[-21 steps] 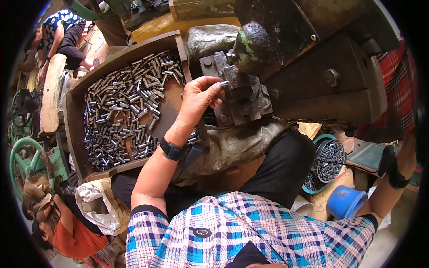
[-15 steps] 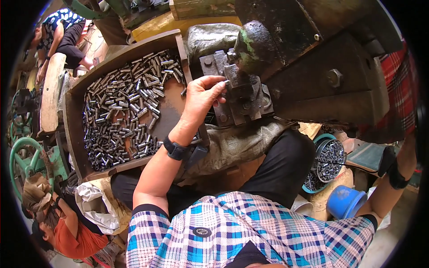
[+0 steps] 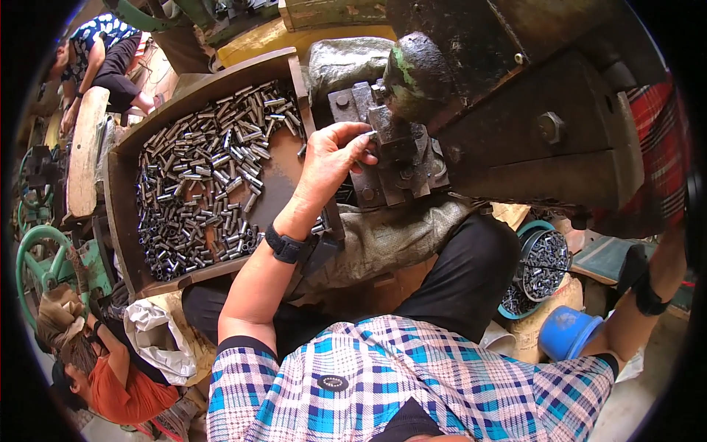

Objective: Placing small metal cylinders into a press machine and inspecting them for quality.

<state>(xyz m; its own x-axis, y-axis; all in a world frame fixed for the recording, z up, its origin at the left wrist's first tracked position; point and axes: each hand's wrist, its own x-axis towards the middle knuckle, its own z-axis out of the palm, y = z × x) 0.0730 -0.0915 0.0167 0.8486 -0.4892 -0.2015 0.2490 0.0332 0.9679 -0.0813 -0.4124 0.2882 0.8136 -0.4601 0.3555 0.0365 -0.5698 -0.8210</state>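
My left hand [image 3: 333, 160] is closed in a pinch, thumb against forefinger, on a small metal tube [image 3: 372, 134], of which only the bright tip shows. It holds this piece at the dark steel die block [image 3: 398, 151] of a press. Directly above the die hangs the press's rounded, worn head [image 3: 420, 70]. At the right rim my right forearm [image 3: 637, 317] reaches up to a red plaid cloth [image 3: 655, 147]; the fingers there are hidden, so their state cannot be made out.
Left of the die, a wooden tray [image 3: 121, 214] holds many short metal tubes. A round tub [image 3: 541, 228] of small metal parts stands at lower right, with a blue bucket [image 3: 563, 331] beside it. Two other people sit at left, one in an orange shirt [image 3: 129, 383].
My left hand stays at the die with the tube, its wrist shifted slightly left. The right arm looks almost unmoved.
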